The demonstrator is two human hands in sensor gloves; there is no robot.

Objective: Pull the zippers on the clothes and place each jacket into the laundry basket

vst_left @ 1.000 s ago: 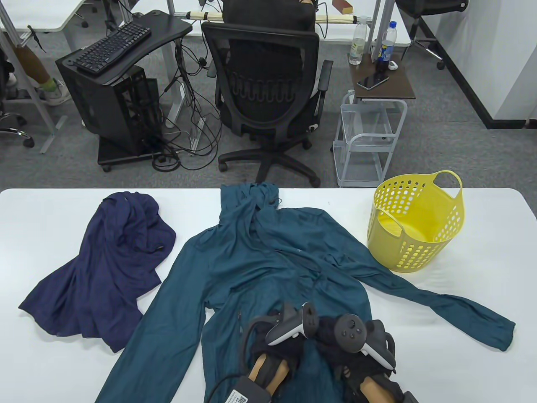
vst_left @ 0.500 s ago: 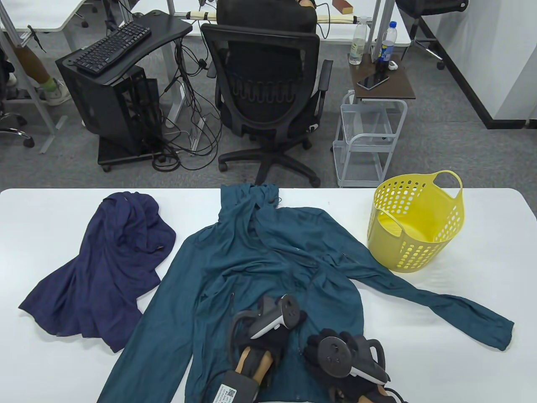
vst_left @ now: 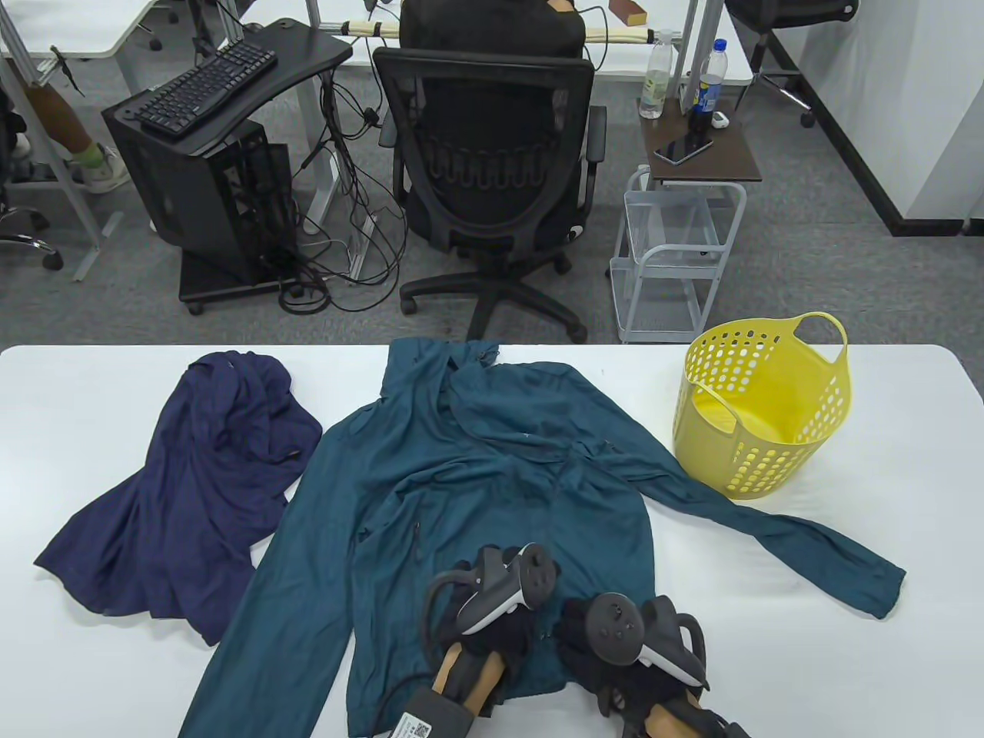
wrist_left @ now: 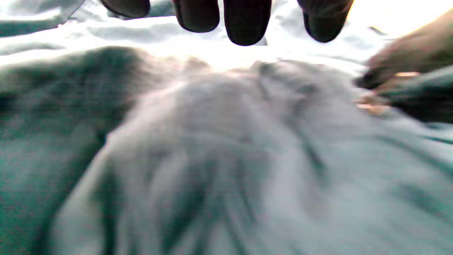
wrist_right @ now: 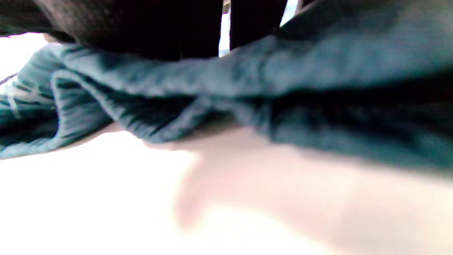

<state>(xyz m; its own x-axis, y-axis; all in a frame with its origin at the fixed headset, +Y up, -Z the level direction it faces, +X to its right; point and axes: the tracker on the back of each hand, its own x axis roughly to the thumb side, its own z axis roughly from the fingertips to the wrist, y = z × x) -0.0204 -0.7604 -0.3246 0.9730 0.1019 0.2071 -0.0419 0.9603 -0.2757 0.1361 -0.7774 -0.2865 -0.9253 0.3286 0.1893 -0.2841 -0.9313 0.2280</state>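
Observation:
A teal jacket (vst_left: 477, 477) lies spread front-up in the middle of the white table (vst_left: 846, 653), hood at the far edge and sleeves out to both sides. My left hand (vst_left: 503, 619) rests on its lower front, and in the left wrist view the fingertips (wrist_left: 246, 24) hang straight over the fabric (wrist_left: 212, 159). Beside it, my right hand (vst_left: 596, 642) is at the hem. The right wrist view shows its fingers (wrist_right: 141, 28) curled over bunched teal cloth (wrist_right: 283, 78) lifted off the table. The zipper pull is hidden. A navy jacket (vst_left: 207, 477) lies crumpled at the left.
A yellow perforated laundry basket (vst_left: 757, 461) stands upright and empty at the table's back right, just beyond the teal jacket's right sleeve (vst_left: 807, 546). Behind the table are an office chair (vst_left: 492, 161) and a small wire cart (vst_left: 669, 254).
The teal jacket has slid left and flattened out, and its right sleeve end has drawn in. My left hand shifted left. My right hand dropped back to the hem.

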